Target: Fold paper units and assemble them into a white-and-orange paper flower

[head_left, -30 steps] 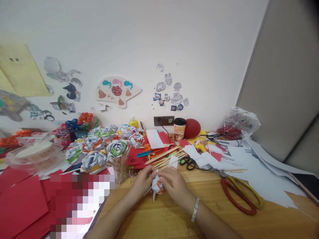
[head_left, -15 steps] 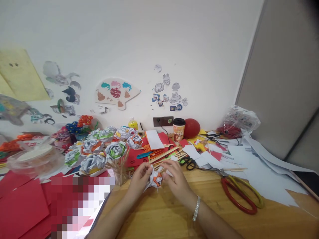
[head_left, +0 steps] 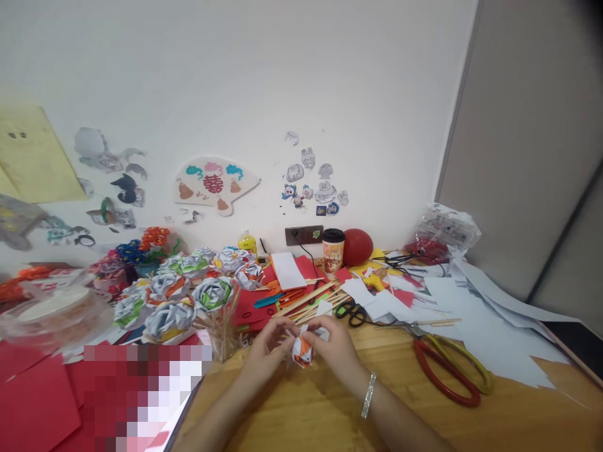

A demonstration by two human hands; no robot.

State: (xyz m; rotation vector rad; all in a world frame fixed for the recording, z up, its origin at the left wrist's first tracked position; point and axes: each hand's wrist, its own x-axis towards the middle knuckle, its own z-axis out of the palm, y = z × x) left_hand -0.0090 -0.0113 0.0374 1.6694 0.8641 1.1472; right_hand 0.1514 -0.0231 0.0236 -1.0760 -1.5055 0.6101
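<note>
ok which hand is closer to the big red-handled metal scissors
Right. The right hand sits left of the red-handled scissors; the left hand is farther left, across the paper flower both hold.

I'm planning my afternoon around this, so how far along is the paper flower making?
Done: a cluster of paper roses stands on sticks at the left. In hand: the left hand and right hand pinch a small white and orange flower over the table. Left, probably: loose wooden sticks and cut paper pieces lie unused behind the hands.
</note>
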